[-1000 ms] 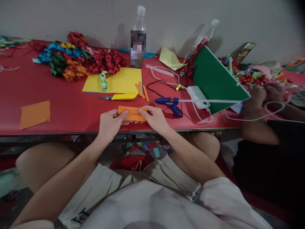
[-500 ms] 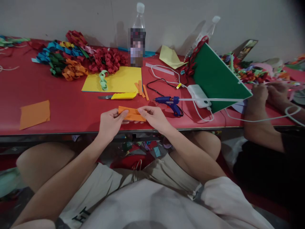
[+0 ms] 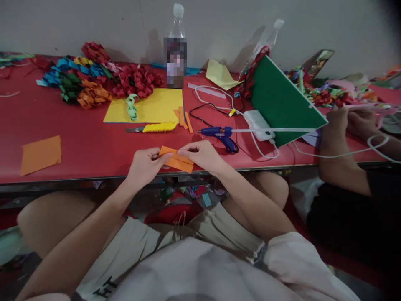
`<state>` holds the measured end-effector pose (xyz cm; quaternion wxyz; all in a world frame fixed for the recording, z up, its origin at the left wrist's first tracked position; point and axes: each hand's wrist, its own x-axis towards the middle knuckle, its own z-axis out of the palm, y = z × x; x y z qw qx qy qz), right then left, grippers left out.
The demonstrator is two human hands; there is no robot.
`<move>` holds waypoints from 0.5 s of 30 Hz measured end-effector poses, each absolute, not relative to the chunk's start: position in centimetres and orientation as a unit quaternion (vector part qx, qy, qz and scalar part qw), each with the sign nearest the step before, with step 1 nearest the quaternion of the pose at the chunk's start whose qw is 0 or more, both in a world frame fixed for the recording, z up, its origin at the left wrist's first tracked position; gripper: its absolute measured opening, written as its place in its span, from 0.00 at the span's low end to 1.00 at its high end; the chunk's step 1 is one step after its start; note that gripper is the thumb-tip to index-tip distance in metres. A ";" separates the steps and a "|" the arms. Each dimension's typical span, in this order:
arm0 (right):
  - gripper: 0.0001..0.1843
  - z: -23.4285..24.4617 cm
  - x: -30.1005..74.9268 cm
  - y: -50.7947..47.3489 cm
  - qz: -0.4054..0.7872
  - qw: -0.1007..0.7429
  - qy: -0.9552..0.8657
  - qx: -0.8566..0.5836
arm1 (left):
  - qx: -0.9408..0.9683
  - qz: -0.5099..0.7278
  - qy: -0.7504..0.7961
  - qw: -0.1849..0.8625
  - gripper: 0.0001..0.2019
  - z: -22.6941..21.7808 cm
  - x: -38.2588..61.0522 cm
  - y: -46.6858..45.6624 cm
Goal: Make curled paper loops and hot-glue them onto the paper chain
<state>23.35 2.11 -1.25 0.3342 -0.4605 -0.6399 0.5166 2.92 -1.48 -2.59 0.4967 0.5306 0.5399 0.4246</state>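
A folded orange paper piece (image 3: 178, 161) is held over the front edge of the red table (image 3: 87, 146). My left hand (image 3: 144, 165) pinches its left end with thumb and fingers closed. My right hand (image 3: 203, 155) grips its right part from above, fingers pressed on the fold. The paper is tilted, right end lower. Just behind it lie a yellow-handled utility knife (image 3: 155, 127) and a blue glue gun (image 3: 221, 136).
A yellow sheet (image 3: 156, 109) with a green paper chain (image 3: 131, 105), orange strips (image 3: 183, 118), heaps of coloured paper chains (image 3: 94, 81), a bottle (image 3: 175, 52), a green board (image 3: 280, 102), a white adapter (image 3: 259, 124) with cables. Loose orange sheet (image 3: 40, 154) at left. Another person's hands (image 3: 347, 121) work at right.
The orange paper has tilted and come slightly nearer the table edge, its fold pressed tighter between my hands. The view shifted a little; the other person's hands moved slightly.
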 end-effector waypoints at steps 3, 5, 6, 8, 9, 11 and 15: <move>0.11 -1.1 23.6 2.5 0.493 0.327 -0.657 -0.467 | 0.527 0.422 0.554 0.487 0.19 -2.8 2.6 -1.4; 0.09 -1.1 23.7 2.7 0.475 0.317 -0.675 -0.467 | 0.531 0.418 0.563 0.475 0.19 -2.8 2.2 -1.2; 0.09 -1.0 23.9 2.9 0.468 0.306 -0.685 -0.467 | 0.530 0.421 0.568 0.469 0.18 -2.8 1.9 -1.1; 0.08 -0.9 24.4 3.0 0.469 0.276 -0.699 -0.464 | 0.521 0.432 0.576 0.458 0.18 -2.5 1.2 -1.0; 0.08 -0.8 24.8 3.0 0.473 0.258 -0.704 -0.462 | 0.516 0.441 0.579 0.453 0.18 -2.2 0.9 -0.9; 0.08 -0.3 25.3 2.8 0.470 0.231 -0.713 -0.467 | 0.513 0.452 0.578 0.445 0.17 -1.5 0.2 -1.0; 0.11 0.8 25.1 1.9 0.399 0.255 -0.758 -0.449 | 0.546 0.415 0.568 0.455 0.18 -0.1 -0.1 -1.8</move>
